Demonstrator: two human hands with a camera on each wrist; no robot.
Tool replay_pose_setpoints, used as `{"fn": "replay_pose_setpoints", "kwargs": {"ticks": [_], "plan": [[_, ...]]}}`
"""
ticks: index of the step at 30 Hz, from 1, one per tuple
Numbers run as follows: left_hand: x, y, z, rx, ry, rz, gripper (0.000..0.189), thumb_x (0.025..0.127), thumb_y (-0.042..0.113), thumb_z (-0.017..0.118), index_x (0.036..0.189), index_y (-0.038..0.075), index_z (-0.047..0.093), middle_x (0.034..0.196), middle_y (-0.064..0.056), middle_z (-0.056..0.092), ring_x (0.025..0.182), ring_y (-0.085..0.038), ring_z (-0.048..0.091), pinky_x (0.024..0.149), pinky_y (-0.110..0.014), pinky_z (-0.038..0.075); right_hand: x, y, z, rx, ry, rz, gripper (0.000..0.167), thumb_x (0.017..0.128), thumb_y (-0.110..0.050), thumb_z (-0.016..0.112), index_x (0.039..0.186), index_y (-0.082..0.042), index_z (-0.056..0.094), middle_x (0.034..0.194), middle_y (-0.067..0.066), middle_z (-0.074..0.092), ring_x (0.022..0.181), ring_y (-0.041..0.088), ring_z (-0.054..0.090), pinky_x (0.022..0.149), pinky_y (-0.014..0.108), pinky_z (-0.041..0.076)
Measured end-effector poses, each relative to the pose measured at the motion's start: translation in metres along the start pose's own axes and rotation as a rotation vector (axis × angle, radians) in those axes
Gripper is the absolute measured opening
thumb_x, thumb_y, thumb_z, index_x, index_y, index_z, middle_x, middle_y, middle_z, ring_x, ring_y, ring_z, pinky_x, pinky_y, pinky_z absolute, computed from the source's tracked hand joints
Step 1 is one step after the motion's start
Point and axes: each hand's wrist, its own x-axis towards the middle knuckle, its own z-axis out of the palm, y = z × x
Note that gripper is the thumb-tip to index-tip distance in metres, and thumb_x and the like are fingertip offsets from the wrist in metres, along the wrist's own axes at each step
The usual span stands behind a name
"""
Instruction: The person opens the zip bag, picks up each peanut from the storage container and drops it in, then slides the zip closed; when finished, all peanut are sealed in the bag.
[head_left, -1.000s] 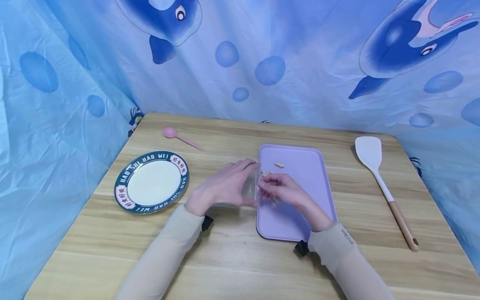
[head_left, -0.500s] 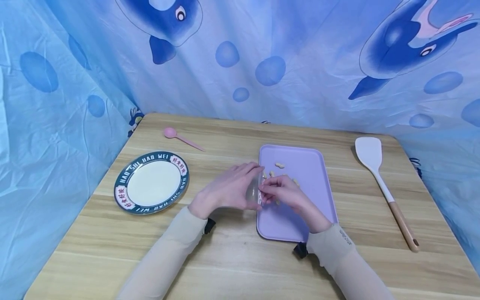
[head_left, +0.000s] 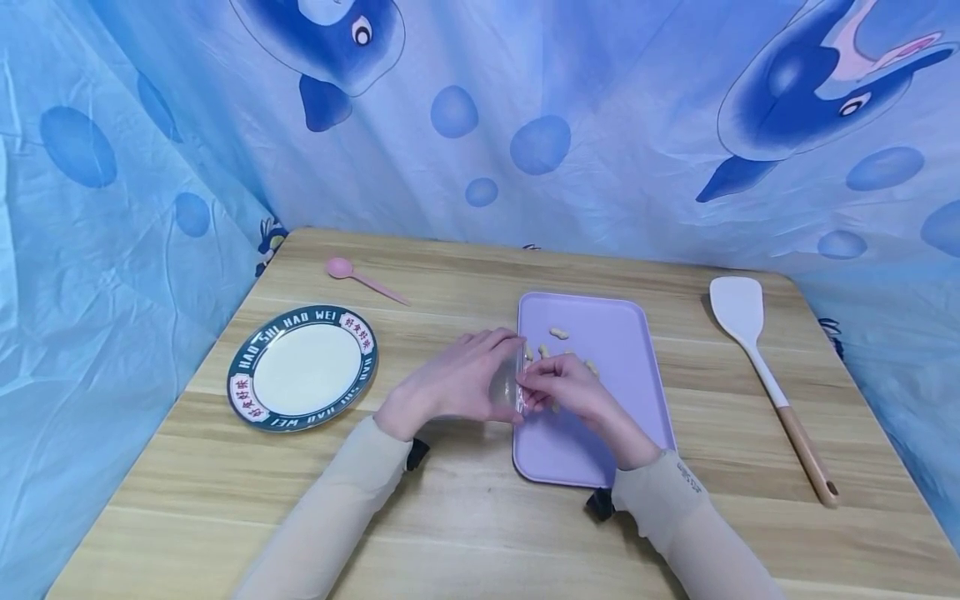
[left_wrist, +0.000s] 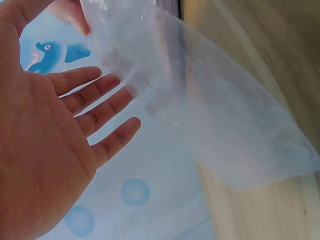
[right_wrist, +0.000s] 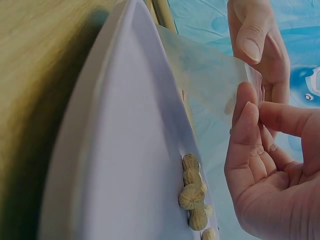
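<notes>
A clear zip-lock bag (head_left: 507,385) hangs between my two hands at the left edge of a lilac tray (head_left: 618,350). My left hand (head_left: 467,379) holds it by its mouth, thumb and forefinger spread to the two ends. Its other fingers (left_wrist: 107,117) lie fairly straight along the film in the left wrist view. With thumb and fingertips my right hand (head_left: 568,385) pinches the zip strip (right_wrist: 254,82), over the tray. Several unshelled peanuts (right_wrist: 191,196) lie in the tray, some hidden beneath the right hand in the head view.
On the wooden table (head_left: 450,517), a green-rimmed white plate (head_left: 307,367) stands to the left. Behind it lies a pink spoon (head_left: 367,281). A white spatula (head_left: 738,308) with a wooden handle rests to the right. A blue curtain (head_left: 480,150) hangs behind the table.
My left hand and the bag have shifted slightly right and nearer, over the tray's left edge. The right hand keeps its pinch at nearly the same place.
</notes>
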Motion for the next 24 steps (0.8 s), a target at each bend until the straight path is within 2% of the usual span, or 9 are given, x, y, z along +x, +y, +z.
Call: {"fn": "replay_pose_setpoints", "kwargs": {"ticks": [7, 10, 13, 15, 19, 22, 24], "plan": [[-0.001, -0.004, -0.006, -0.039, 0.019, -0.013, 0.097, 0.077, 0.068, 0.072, 0.150, 0.011, 0.042, 0.149, -0.004, 0.045, 0.138, -0.021, 0.040, 0.113, -0.044, 0.032, 0.000, 0.001, -0.002, 0.008, 0.021, -0.024, 0.024, 0.094, -0.007, 0.065, 0.104, 0.015, 0.067, 0.072, 0.005, 0.070, 0.062, 0.012, 0.065, 0.060, 0.023, 0.055], [-0.001, -0.004, -0.009, -0.093, 0.052, -0.026, 0.084, 0.084, 0.061, 0.070, 0.146, 0.009, 0.047, 0.143, -0.006, 0.052, 0.134, -0.023, 0.046, 0.111, -0.044, 0.037, 0.000, 0.000, -0.003, 0.004, 0.026, -0.030, 0.023, 0.095, -0.008, 0.065, 0.102, 0.014, 0.067, 0.071, 0.005, 0.069, 0.061, 0.012, 0.064, 0.057, 0.022, 0.053], [0.000, -0.004, -0.011, -0.183, 0.101, -0.059, 0.061, 0.091, 0.044, 0.071, 0.136, 0.005, 0.056, 0.132, -0.010, 0.061, 0.121, -0.024, 0.057, 0.103, -0.040, 0.045, -0.001, -0.001, -0.003, 0.000, 0.036, -0.029, 0.023, 0.095, -0.009, 0.065, 0.100, 0.012, 0.068, 0.069, 0.005, 0.069, 0.060, 0.012, 0.063, 0.054, 0.021, 0.049], [0.001, -0.003, -0.012, -0.235, 0.122, -0.094, 0.045, 0.093, 0.034, 0.070, 0.125, 0.003, 0.062, 0.119, -0.009, 0.066, 0.108, -0.023, 0.063, 0.093, -0.036, 0.051, -0.001, -0.001, -0.003, -0.002, 0.050, -0.030, 0.022, 0.095, -0.010, 0.065, 0.099, 0.011, 0.068, 0.068, 0.005, 0.068, 0.059, 0.012, 0.063, 0.051, 0.021, 0.047], [0.002, 0.001, -0.012, -0.357, 0.118, -0.162, 0.015, 0.094, 0.019, 0.070, 0.101, 0.006, 0.067, 0.090, -0.002, 0.068, 0.080, -0.016, 0.063, 0.071, -0.028, 0.053, -0.002, -0.003, -0.002, -0.004, 0.073, -0.035, 0.023, 0.095, -0.011, 0.066, 0.098, 0.012, 0.067, 0.067, 0.004, 0.067, 0.058, 0.012, 0.062, 0.050, 0.022, 0.045], [0.004, 0.004, -0.010, -0.449, 0.095, -0.208, 0.008, 0.094, 0.015, 0.068, 0.091, 0.008, 0.066, 0.080, 0.002, 0.064, 0.071, -0.013, 0.059, 0.065, -0.026, 0.052, -0.002, -0.003, -0.001, -0.009, 0.086, -0.042, 0.023, 0.096, -0.011, 0.066, 0.099, 0.012, 0.067, 0.066, 0.003, 0.067, 0.058, 0.011, 0.061, 0.049, 0.022, 0.044], [0.005, 0.003, -0.008, -0.520, 0.073, -0.226, 0.010, 0.096, 0.013, 0.065, 0.090, 0.005, 0.067, 0.077, 0.001, 0.064, 0.069, -0.014, 0.058, 0.064, -0.027, 0.051, -0.001, -0.002, -0.001, -0.010, 0.097, -0.048, 0.022, 0.096, -0.010, 0.066, 0.099, 0.011, 0.067, 0.066, 0.003, 0.066, 0.058, 0.011, 0.061, 0.049, 0.022, 0.045]]}}
